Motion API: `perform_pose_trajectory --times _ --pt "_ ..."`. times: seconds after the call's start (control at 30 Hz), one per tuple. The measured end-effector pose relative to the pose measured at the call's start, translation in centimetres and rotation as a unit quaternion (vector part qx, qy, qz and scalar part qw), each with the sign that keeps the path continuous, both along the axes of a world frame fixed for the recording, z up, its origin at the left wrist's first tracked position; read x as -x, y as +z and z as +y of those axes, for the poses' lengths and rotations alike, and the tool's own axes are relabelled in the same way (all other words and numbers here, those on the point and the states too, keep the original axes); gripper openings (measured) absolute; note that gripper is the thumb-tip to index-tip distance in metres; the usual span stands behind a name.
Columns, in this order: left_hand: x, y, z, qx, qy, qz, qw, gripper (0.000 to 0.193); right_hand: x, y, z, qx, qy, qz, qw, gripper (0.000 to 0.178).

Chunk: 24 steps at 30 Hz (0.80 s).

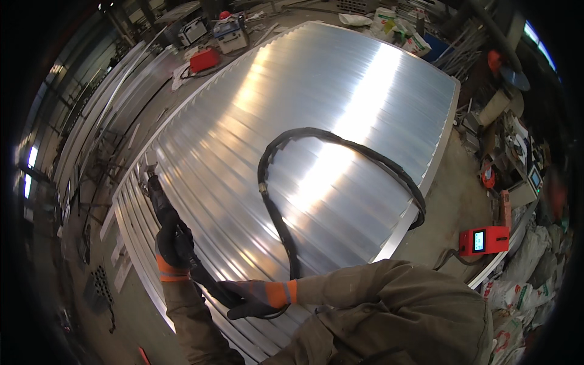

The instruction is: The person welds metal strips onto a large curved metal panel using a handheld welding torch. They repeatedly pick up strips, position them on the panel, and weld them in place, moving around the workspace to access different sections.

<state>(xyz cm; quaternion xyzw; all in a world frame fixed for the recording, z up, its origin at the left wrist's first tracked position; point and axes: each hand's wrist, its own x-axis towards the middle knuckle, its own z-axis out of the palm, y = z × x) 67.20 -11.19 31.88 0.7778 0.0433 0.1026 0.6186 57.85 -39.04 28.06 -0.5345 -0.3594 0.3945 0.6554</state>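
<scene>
My left hand [174, 243], in a black glove with an orange cuff, is closed around a black welding torch [159, 196]. The torch points away from me, its tip close to the left edge of a large ribbed metal panel [225, 158]. Lower and to the right, my right hand [252, 299], gloved alike, grips the thick black cable [210, 281] behind the torch. Part of its grip is hidden from above. The cable rises from beside my right forearm, loops over the shiny panel and drops off its right edge.
On the floor at right stands a red box with a lit screen [483, 241], near piled sacks [526, 267] and a cluttered bench [517, 152]. Long metal profiles [115, 91] lie at left. A red case [204, 59] and toolboxes [230, 36] sit beyond the panel's far left edge.
</scene>
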Motion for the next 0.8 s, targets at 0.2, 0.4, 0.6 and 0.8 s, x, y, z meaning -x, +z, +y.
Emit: perform_pose_trajectory --times 0.2,0.4,0.6,0.8 --pt "-5.0 5.6 -5.9 0.241 -0.070 0.124 0.960 0.043 -7.1 -7.7 -2.6 0.051 -0.065 -0.250 0.965 0.100" --pt "-11.1 4.9 -5.8 0.113 -0.053 0.219 0.968 0.034 -7.1 -10.9 -2.7 0.048 0.026 -0.216 0.975 0.095" --pt "-15.9 1.5 -5.4 0.089 0.019 0.263 0.960 0.031 -7.7 -8.2 4.2 -0.062 -0.107 -0.059 0.991 0.089" --pt "-18.1 -1.4 -2.2 -0.039 0.083 0.371 0.924 0.035 -10.8 -11.9 5.0 0.130 -0.045 -0.160 0.977 0.094"
